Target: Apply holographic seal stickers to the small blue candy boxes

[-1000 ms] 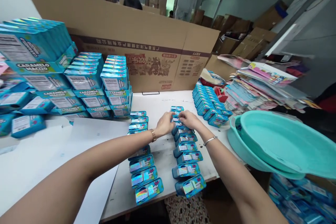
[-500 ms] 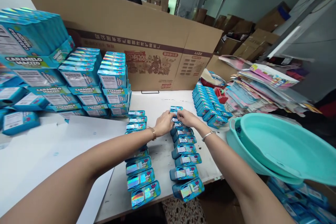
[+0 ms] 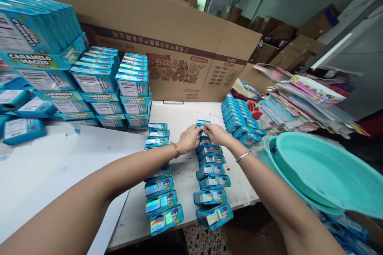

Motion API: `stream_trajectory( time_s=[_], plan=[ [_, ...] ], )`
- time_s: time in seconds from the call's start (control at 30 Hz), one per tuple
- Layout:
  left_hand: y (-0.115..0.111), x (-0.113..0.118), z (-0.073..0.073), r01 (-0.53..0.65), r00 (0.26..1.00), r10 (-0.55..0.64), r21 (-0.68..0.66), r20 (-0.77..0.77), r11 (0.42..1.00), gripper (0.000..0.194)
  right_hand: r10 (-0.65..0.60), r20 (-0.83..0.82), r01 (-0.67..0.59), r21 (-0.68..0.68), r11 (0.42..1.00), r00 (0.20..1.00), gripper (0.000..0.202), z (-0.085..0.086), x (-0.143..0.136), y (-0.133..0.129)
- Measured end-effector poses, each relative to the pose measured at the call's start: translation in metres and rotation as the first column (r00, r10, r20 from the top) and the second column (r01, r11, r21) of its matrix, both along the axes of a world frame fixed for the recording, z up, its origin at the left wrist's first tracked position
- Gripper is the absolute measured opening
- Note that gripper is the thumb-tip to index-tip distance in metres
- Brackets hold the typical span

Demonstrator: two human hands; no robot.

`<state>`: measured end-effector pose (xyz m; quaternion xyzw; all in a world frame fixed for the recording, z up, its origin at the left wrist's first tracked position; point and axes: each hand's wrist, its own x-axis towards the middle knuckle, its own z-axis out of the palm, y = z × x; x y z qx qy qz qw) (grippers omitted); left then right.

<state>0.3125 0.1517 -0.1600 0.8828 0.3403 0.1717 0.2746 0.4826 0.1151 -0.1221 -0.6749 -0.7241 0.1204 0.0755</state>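
Observation:
Two rows of small blue candy boxes stand on the white table (image 3: 185, 183), each with a shiny sticker over its top. At the far end of the right row, my left hand (image 3: 189, 138) and my right hand (image 3: 214, 133) come together on one small candy box (image 3: 201, 134). The left fingers are closed at its left side; the right fingers are bent and pinch at its top. My fingers partly hide that box. Nearer me in the same row is another candy box (image 3: 214, 216). The left row ends in a box (image 3: 166, 219) at the table edge, partly covered farther back by my left forearm.
Stacked display boxes (image 3: 134, 83) rise at the left before a tall cardboard panel (image 3: 179, 40). More blue boxes (image 3: 239, 119) stand at the back right, beside piled flat packaging (image 3: 299, 103). Turquoise basins (image 3: 323, 167) overhang the right side. White sheets (image 3: 98, 155) lie left.
The view has shifted slightly. Both hands stay at the far end of the right row, with the right hand's fingers bent a little differently over the box.

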Motion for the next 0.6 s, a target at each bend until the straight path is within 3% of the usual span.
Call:
stream_trajectory(
  time_s=[0.27, 0.4, 0.6],
  plan=[
    [0.032, 0.001, -0.003, 0.177, 0.977, -0.145, -0.216, 0.154, 0.960, 0.037, 0.015, -0.101, -0.014, 0.009, 1.000, 0.995, 0.020, 0.012, -0.007, 0.006],
    [0.036, 0.003, -0.008, 0.148, 0.978, -0.103, -0.251, 0.184, 0.957, 0.033, -0.002, -0.159, 0.005, 0.018, 1.000, 0.987, 0.021, 0.006, -0.006, 0.010],
    [0.027, 0.003, -0.008, 0.047, 0.991, -0.021, -0.189, 0.134, 0.981, 0.045, -0.043, -0.249, 0.052, 0.032, 0.998, 0.968, 0.019, -0.001, 0.003, 0.009]
  ],
)
